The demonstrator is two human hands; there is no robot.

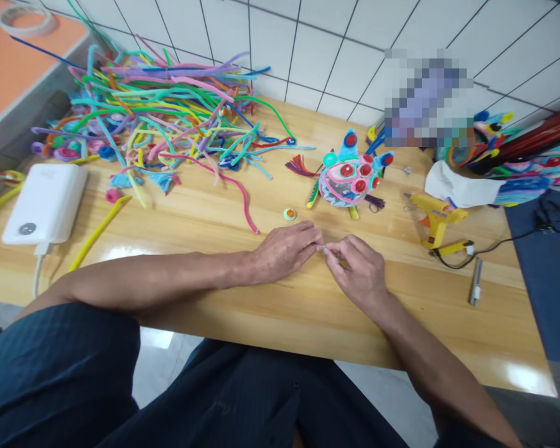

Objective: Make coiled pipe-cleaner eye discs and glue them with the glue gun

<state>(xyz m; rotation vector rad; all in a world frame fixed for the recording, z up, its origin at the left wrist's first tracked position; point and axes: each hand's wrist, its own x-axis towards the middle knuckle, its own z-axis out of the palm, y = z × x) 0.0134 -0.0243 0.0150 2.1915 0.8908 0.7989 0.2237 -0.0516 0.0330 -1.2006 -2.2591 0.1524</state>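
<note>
My left hand (289, 249) and my right hand (358, 267) meet fingertip to fingertip above the wooden table. Both are closed in a pinch around something tiny, of which only a small pale speck shows between them; I cannot make out its kind. Just beyond my left hand lies a small round disc (289, 214), pale green with an orange centre. Farther back stands a colourful pipe-cleaner creature (348, 177) with a pink and grey body, red round spots, blue-and-red tipped horns and yellow-green legs.
A big heap of pipe cleaners (168, 106) spreads at the back left, near a white power bank (46, 202) with a cable. On the right are a yellow glue gun (434, 218), a utility knife (476, 283) and a white roll (462, 185). A tiled wall (326, 50) bounds the back.
</note>
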